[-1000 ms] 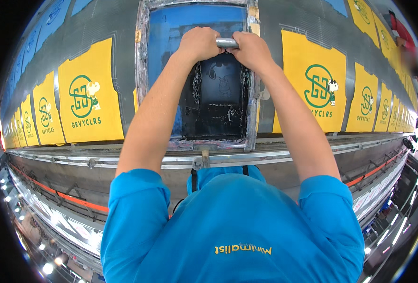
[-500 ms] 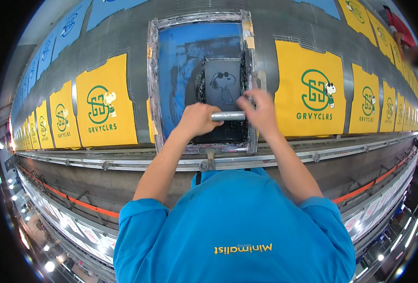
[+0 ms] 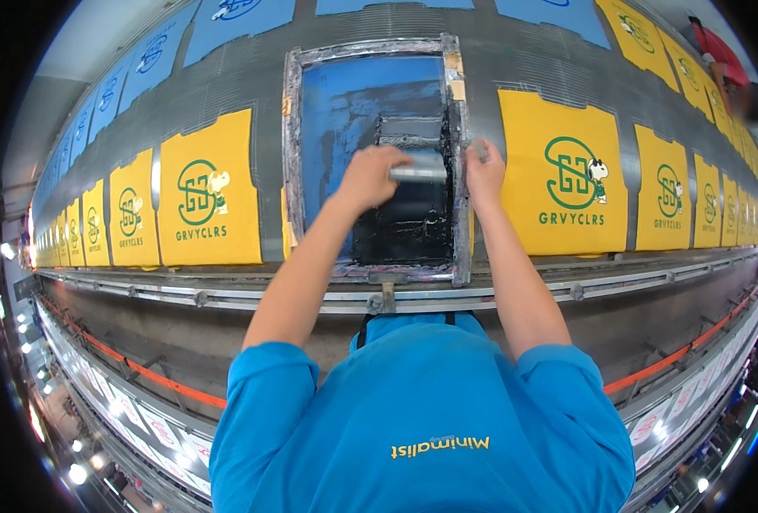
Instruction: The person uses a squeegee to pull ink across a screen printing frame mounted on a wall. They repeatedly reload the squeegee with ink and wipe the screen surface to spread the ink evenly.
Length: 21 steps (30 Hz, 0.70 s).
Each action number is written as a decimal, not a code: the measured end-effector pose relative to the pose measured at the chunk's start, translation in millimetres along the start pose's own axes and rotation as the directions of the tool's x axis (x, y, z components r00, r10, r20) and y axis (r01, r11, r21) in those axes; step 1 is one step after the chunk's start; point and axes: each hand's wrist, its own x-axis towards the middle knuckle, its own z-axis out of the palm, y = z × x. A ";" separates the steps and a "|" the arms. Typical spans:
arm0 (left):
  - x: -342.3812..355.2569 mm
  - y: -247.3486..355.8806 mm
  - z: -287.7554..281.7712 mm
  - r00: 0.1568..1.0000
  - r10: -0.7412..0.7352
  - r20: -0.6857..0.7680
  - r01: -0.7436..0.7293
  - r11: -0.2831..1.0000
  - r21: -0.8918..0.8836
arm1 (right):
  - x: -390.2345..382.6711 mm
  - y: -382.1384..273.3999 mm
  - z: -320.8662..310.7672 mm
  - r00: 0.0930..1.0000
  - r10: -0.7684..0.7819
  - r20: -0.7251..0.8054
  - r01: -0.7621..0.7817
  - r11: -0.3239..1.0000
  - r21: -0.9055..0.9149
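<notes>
A screen-printing frame (image 3: 293, 162) with blue mesh lies flat in front of me, its rails crusted with ink. My left hand (image 3: 369, 179) is closed around the left end of a squeegee (image 3: 420, 169), whose metal handle is blurred by motion. Black ink (image 3: 403, 235) covers the mesh on the near side of the squeegee. A greyer patch of mesh (image 3: 409, 128) shows beyond it. At the frame's right rail, my right hand (image 3: 485, 178) is closed on a grey metal bracket (image 3: 479, 149). The squeegee's blade is hidden.
Yellow shirt panels (image 3: 563, 175) with green prints lie in a row on both sides of the frame. Blue panels (image 3: 255, 30) line the far side. A metal rail (image 3: 311, 301) runs along the near edge. Another person (image 3: 725, 64) is at the far right.
The squeegee has moved away from me up the screen in my left hand. Black ink now covers most of the printed figure. My right hand has shifted right to the frame's bracket.
</notes>
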 end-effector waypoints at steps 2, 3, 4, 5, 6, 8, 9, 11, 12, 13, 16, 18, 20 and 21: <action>-48.7 17.8 12.7 0.992 0.115 -0.058 -0.115 0.993 -0.002 | -4.6 -6.5 -4.1 1.000 0.002 -0.003 -0.002 1.000 -0.015; -73.4 30.3 19.2 0.995 0.100 -0.022 -0.100 0.995 0.006 | -6.9 -10.9 -7.9 1.000 -0.004 0.011 0.004 1.000 -0.031; -96.5 43.3 24.0 0.996 0.083 0.013 -0.084 0.996 0.021 | -9.6 -16.5 -11.4 0.998 -0.066 -0.001 0.066 0.995 -0.078; -117.8 55.9 26.0 0.997 0.075 0.028 -0.075 0.997 0.006 | -11.4 -23.9 -15.8 0.991 -0.134 -0.013 0.131 0.984 -0.121; -133.2 65.6 26.3 0.996 0.023 0.087 -0.024 1.000 0.009 | -12.5 -32.9 -18.2 0.984 -0.174 -0.021 0.168 0.971 -0.169; -152.0 76.5 21.5 1.000 0.023 0.016 -0.023 1.000 -0.013 | -14.6 -55.0 -23.1 0.993 -0.114 -0.021 0.111 0.986 -0.121; -154.9 76.4 16.0 0.999 0.040 -0.010 -0.041 0.999 -0.030 | -15.5 -67.3 -22.7 0.983 -0.180 -0.038 0.174 0.976 -0.132; -163.8 67.8 -3.8 1.000 0.025 -0.016 -0.025 0.999 -0.044 | -22.3 -90.8 -7.4 0.976 -0.215 -0.036 0.213 0.975 -0.063; -167.9 57.9 -16.6 1.000 0.018 -0.017 -0.018 0.999 -0.049 | -27.0 -101.8 6.5 0.981 -0.193 -0.020 0.194 0.981 0.014; -174.9 44.2 -30.7 1.000 0.016 -0.012 -0.016 0.998 -0.064 | -34.3 -110.5 25.9 0.993 -0.119 0.004 0.118 0.987 0.112; -205.3 -11.8 -79.7 0.998 -0.052 0.030 0.052 0.998 -0.021 | -70.5 -125.3 99.7 0.994 -0.097 0.040 0.088 0.979 0.183; -235.0 -62.9 -114.4 0.996 -0.082 0.044 0.082 0.997 0.002 | -103.2 -131.0 162.7 0.991 -0.131 0.020 0.126 0.979 0.162; -269.2 -114.1 -148.3 0.989 -0.118 0.091 0.121 0.992 -0.029 | -139.9 -138.4 224.5 0.984 -0.178 0.016 0.172 0.970 0.174; -286.5 -142.0 -165.1 0.983 -0.142 0.116 0.145 0.989 -0.017 | -160.1 -141.4 255.2 0.989 -0.144 0.007 0.142 0.980 0.141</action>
